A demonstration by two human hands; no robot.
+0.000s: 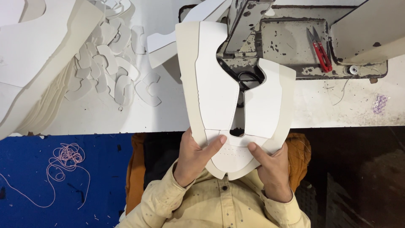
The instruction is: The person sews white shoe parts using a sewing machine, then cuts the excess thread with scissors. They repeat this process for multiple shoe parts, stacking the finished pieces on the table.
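a: what are the hands on?

b: both grasp a flat white shoe upper (219,84), a wide u shape of smooth white panels laid on a cream backing, with a dotted toe piece at the near end. the left hand (195,158) pinches its near left edge, thumb on top; the right hand (272,171) pinches the near right edge the same way.

a: where is it?

b: held up over the front edge of the white table (105,114), its far end reaching the worn, chipped metal bed of the sewing machine (287,38).

a: what else is there?

b: red thread snips (319,50) lie on the machine bed. at the left, a heap of small curved white cut pieces (114,63) and a tall stack of cream sheets (38,67). below the table, a blue floor (50,177) with a tangle of pink thread (65,158). no readable labels or packages show.
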